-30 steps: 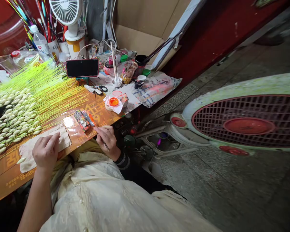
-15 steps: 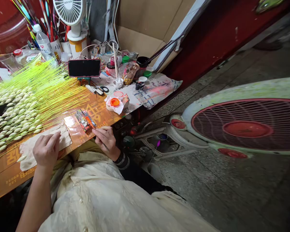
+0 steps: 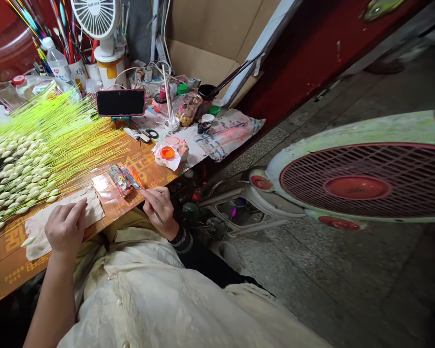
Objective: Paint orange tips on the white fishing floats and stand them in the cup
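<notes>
Head view: the right hand [image 3: 161, 205], fingers pinched shut around a thin brush [image 3: 149, 205], rests at the near edge of the orange table [image 3: 145, 166], its tip just beside a small paint-stained block [image 3: 122, 180]. The left hand [image 3: 64, 227], loosely curled and holding nothing, lies on a beige cloth [image 3: 90, 209] beside rows of white-tipped yellow-green stems [image 3: 29, 164].

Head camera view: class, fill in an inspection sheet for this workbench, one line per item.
Surface: orange printed table, crowded.
Job's things: thin brush in right hand; paint-smeared block at its tip; beige cloth under left hand.
Clutter: yellow-green sticks with white buds, phone, orange paint cup, water bottle.
Grippers: right pinches brush; left rests on cloth.
Cables: white wires behind phone.
Surroundings: desk fan, floor fan, cardboard.
</notes>
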Tool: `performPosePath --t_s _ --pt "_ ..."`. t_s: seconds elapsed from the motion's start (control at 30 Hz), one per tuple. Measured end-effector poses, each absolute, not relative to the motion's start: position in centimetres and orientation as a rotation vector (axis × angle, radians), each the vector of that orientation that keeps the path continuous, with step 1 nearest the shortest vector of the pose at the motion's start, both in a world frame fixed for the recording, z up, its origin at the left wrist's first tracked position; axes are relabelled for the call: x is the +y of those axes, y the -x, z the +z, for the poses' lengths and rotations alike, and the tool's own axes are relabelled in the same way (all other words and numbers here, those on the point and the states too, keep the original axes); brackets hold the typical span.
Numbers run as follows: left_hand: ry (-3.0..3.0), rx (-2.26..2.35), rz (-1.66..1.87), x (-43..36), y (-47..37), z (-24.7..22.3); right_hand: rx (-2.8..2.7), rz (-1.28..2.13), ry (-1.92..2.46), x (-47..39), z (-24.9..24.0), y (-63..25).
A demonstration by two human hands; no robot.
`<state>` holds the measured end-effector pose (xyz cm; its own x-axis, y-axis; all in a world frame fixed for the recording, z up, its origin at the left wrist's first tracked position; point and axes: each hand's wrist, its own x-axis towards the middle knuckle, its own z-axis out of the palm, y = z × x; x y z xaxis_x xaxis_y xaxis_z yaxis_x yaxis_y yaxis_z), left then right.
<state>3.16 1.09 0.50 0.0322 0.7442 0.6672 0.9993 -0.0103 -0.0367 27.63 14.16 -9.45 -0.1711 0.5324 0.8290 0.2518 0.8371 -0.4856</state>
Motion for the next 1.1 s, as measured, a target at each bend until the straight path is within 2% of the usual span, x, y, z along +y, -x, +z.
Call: performPosePath --t_s 0.4,0.6,1.1 --pt "1.785 -1.839 -0.652 1.0 -3.1 0.3 -1.738 0.3 0.591 13.4 -8.3 -28.1" --pt "1.775 -1.912 -0.648 0.9 -3.5 0.3 -1.885 0.343 0.422 11.6 -8.8 -27.9" --pt "1.789 -1.896 -0.665 0.8 -3.7 0.3 -1.882 0.297 0.492 10.8 -9.4 -25.8"
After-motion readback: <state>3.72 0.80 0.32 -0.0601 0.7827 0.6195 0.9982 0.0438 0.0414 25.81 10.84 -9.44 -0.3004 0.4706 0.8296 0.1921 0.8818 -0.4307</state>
